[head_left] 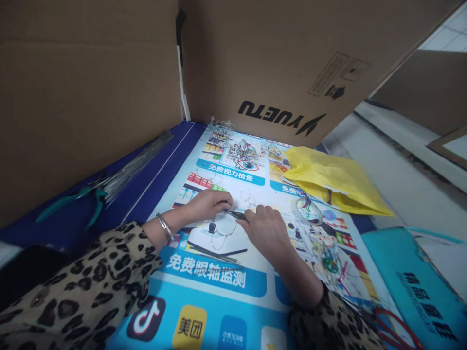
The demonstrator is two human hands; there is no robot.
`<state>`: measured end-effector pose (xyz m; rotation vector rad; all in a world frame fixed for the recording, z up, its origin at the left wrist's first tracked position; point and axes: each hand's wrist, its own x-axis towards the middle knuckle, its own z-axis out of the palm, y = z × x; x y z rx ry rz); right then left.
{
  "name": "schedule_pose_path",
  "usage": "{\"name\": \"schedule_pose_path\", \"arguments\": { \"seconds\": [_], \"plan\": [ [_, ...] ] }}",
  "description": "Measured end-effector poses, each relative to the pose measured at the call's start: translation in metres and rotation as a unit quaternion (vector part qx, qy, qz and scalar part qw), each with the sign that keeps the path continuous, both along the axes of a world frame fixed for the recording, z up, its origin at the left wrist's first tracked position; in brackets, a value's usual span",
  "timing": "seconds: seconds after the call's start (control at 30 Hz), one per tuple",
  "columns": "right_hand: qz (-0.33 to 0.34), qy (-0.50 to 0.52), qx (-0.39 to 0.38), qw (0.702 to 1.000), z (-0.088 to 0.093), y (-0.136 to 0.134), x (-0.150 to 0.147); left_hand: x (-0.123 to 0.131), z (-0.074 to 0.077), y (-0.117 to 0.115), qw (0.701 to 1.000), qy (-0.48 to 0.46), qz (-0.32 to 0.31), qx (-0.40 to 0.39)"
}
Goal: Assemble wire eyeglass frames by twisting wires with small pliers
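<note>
Over the middle of a printed poster (226,308), my right hand (268,231) is closed around a small pair of pliers (236,214), whose dark jaws point left. My left hand (209,205), with a silver bangle at the wrist, pinches thin wire right by the jaw tips. A round loop of thin wire (224,236) hangs just below the jaws. Several straight wire pieces (215,257) lie on the poster under the loop. The pliers' handles are hidden inside my right hand.
Cardboard walls (91,87) rise at the left and back. Teal-handled pliers (97,206) and a wire bundle (134,165) lie left. Tangled wires (244,153), a yellow bag (332,180), a tape roll (307,212) and a teal pouch (412,282) lie behind and right.
</note>
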<state>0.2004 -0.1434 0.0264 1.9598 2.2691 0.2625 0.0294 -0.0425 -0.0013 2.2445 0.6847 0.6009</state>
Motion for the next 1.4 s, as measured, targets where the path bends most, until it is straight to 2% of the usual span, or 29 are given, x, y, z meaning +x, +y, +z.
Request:
{"name": "schedule_pose_path", "arguments": {
  "seconds": [0.7, 0.97, 1.23, 1.4],
  "plan": [
    [-0.02, 0.029, -0.037, 0.999, -0.0012, -0.0012, -0.0005, -0.003, 0.0036, -0.0057, 0.995, 0.034, -0.038, 0.086],
    [-0.015, 0.03, -0.03, 0.999, -0.0042, -0.0016, -0.0005, -0.0032, 0.0047, -0.0057, 0.993, 0.045, -0.052, 0.1],
    [-0.021, 0.04, -0.024, 0.999, -0.0042, -0.0032, -0.0007, -0.0023, 0.0054, -0.0061, 0.983, 0.071, -0.072, 0.153],
    [-0.022, 0.037, -0.01, 0.999, -0.0056, -0.0047, -0.0011, -0.0032, 0.0046, -0.0063, 0.987, 0.069, -0.06, 0.132]
  ]
}}
